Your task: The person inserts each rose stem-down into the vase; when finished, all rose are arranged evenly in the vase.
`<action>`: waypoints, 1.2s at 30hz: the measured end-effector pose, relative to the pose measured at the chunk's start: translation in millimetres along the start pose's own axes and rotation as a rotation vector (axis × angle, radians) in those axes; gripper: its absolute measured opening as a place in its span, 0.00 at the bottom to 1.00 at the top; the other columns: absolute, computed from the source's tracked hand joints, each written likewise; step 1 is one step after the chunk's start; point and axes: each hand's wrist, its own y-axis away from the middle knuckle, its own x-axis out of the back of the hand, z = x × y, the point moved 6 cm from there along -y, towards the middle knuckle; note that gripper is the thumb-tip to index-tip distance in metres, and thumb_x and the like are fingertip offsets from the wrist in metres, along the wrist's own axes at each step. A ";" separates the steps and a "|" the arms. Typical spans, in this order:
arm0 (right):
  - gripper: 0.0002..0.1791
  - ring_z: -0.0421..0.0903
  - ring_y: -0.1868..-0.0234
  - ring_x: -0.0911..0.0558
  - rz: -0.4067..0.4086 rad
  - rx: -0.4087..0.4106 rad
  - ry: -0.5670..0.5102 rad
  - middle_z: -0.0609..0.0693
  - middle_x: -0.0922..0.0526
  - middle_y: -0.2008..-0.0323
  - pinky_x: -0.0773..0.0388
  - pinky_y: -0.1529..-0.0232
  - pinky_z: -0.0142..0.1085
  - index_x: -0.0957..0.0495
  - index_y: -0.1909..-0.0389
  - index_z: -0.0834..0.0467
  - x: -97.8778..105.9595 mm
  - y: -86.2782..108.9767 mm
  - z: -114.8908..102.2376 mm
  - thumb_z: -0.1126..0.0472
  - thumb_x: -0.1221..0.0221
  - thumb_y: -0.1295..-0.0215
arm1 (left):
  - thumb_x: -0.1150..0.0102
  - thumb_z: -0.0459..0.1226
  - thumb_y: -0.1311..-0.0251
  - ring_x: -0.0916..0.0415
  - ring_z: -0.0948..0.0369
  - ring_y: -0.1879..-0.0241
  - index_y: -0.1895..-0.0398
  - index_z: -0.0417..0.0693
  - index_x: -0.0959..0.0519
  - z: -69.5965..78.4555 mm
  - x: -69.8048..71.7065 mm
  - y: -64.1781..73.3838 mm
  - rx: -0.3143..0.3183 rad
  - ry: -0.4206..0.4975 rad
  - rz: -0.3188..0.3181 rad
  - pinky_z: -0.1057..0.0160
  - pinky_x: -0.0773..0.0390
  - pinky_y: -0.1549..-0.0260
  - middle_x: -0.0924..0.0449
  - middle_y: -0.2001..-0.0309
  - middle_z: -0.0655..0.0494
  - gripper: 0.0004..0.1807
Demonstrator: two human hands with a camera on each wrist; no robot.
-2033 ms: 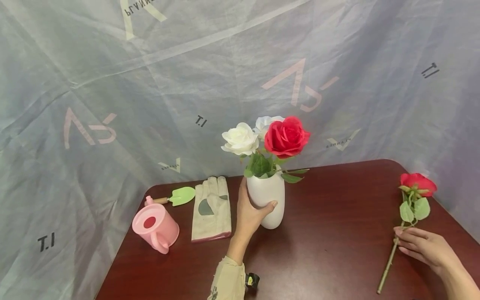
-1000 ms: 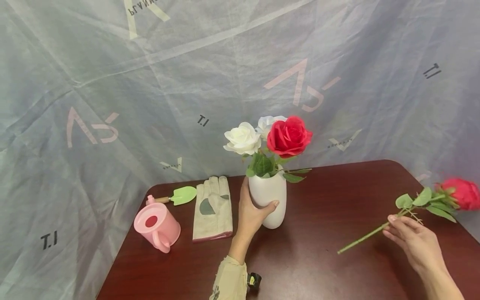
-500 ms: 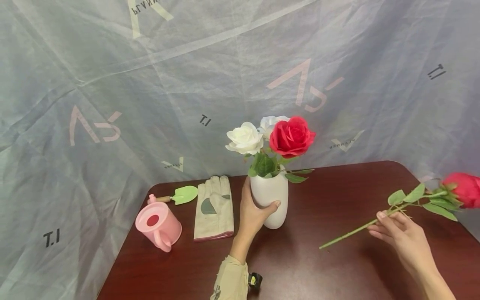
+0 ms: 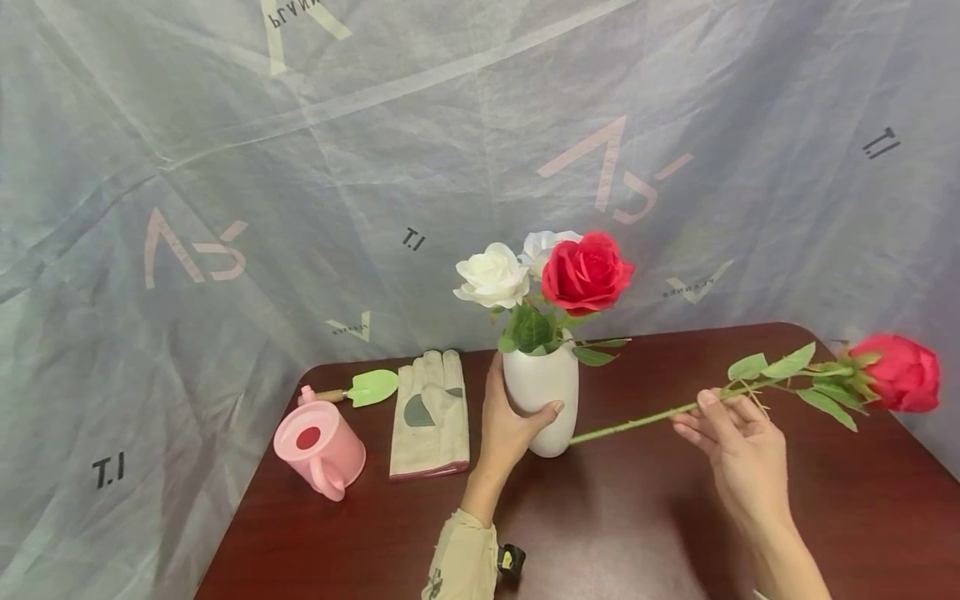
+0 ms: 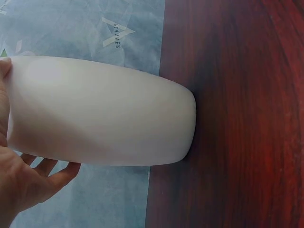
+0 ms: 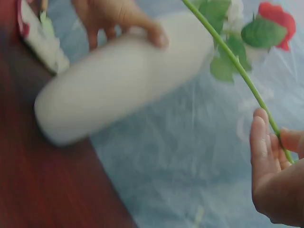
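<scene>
A white vase (image 4: 551, 387) stands upright on the dark red table, and my left hand (image 4: 507, 425) grips its left side, thumb across the front. Two white roses (image 4: 492, 277) and a red rose (image 4: 587, 273) stand in it, with green leaves over the rim. My right hand (image 4: 738, 450) pinches the green stem of another red rose (image 4: 896, 373) between thumb and fingers. This rose lies nearly level in the air, bloom to the right, its stem end close to the vase's lower right side in the head view. In the right wrist view the stem (image 6: 237, 66) crosses before the vase's leaves.
To the left stand a pink watering can (image 4: 320, 450), a small trowel (image 4: 372, 388) with a green blade, and a folded cream work glove (image 4: 430, 417). A grey printed cloth (image 4: 375, 167) hangs behind the table (image 4: 600, 533).
My right hand has lifted the red rose off the table's right side, turned its stem toward the vase and carried it left. The left hand keeps its grip on the vase.
</scene>
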 end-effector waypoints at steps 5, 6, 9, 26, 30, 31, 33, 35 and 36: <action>0.02 0.51 0.73 0.16 0.080 0.044 -0.146 0.56 0.20 0.74 0.21 0.69 0.39 0.26 0.66 0.70 -22.0 -4.5 -5.0 0.74 0.46 0.38 | 0.26 0.48 0.61 0.36 0.61 0.42 0.28 0.62 0.52 1.2 -0.1 0.1 -0.024 0.001 0.003 0.51 0.33 0.49 0.41 0.36 0.61 0.57; 0.02 0.52 0.73 0.16 0.089 0.053 -0.168 0.57 0.20 0.75 0.21 0.70 0.38 0.26 0.66 0.70 -25.3 -5.9 -6.5 0.75 0.46 0.39 | 0.26 0.48 0.61 0.37 0.61 0.42 0.28 0.62 0.52 1.4 0.0 0.0 -0.027 -0.001 0.006 0.51 0.33 0.48 0.41 0.35 0.61 0.57; 0.02 0.52 0.73 0.16 0.115 0.060 -0.211 0.57 0.20 0.76 0.21 0.72 0.35 0.25 0.66 0.70 -33.9 -10.7 -9.0 0.75 0.45 0.40 | 0.26 0.48 0.62 0.37 0.61 0.42 0.28 0.62 0.51 1.4 1.3 0.3 -0.027 -0.007 0.015 0.51 0.34 0.48 0.42 0.35 0.62 0.57; 0.07 0.52 0.72 0.16 0.201 0.147 -0.106 0.59 0.19 0.75 0.21 0.75 0.37 0.25 0.67 0.73 -42.4 -33.2 -12.7 0.73 0.38 0.45 | 0.28 0.52 0.60 0.38 0.60 0.40 0.27 0.58 0.53 -1.1 -2.9 2.2 0.012 -0.004 -0.008 0.51 0.33 0.48 0.45 0.32 0.59 0.57; 0.08 0.50 0.74 0.16 0.173 0.199 0.011 0.58 0.18 0.75 0.22 0.76 0.36 0.24 0.67 0.73 -47.6 -34.9 -17.8 0.72 0.37 0.45 | 0.28 0.51 0.61 0.38 0.60 0.41 0.28 0.59 0.52 -1.3 -1.1 2.3 0.006 -0.008 0.005 0.51 0.33 0.48 0.44 0.33 0.60 0.57; 0.08 0.50 0.74 0.16 0.167 0.209 0.029 0.58 0.18 0.75 0.22 0.77 0.36 0.24 0.67 0.73 -49.3 -34.9 -18.8 0.72 0.37 0.45 | 0.27 0.51 0.61 0.37 0.61 0.41 0.28 0.60 0.51 -1.8 -0.6 2.2 0.004 -0.010 0.008 0.51 0.33 0.48 0.44 0.34 0.61 0.57; 0.09 0.49 0.75 0.16 0.154 0.225 0.071 0.57 0.18 0.75 0.22 0.77 0.35 0.24 0.67 0.73 -52.8 -34.6 -21.0 0.71 0.37 0.45 | 0.27 0.52 0.61 0.37 0.61 0.42 0.28 0.62 0.51 -2.5 -0.2 1.5 -0.002 -0.006 0.011 0.51 0.33 0.49 0.42 0.35 0.62 0.56; 0.09 0.48 0.75 0.16 0.145 0.241 0.106 0.56 0.17 0.75 0.22 0.77 0.35 0.24 0.67 0.73 -56.3 -33.7 -22.7 0.71 0.37 0.45 | 0.27 0.52 0.62 0.36 0.62 0.43 0.29 0.65 0.50 -2.8 -0.4 0.7 -0.007 -0.003 0.011 0.52 0.32 0.50 0.41 0.36 0.64 0.56; 0.09 0.48 0.75 0.16 0.141 0.246 0.118 0.56 0.17 0.75 0.22 0.78 0.35 0.24 0.67 0.74 -58.0 -33.1 -23.4 0.70 0.37 0.45 | 0.27 0.52 0.62 0.35 0.62 0.44 0.29 0.65 0.50 -2.8 -0.5 0.4 -0.010 -0.003 0.011 0.52 0.32 0.50 0.41 0.36 0.65 0.56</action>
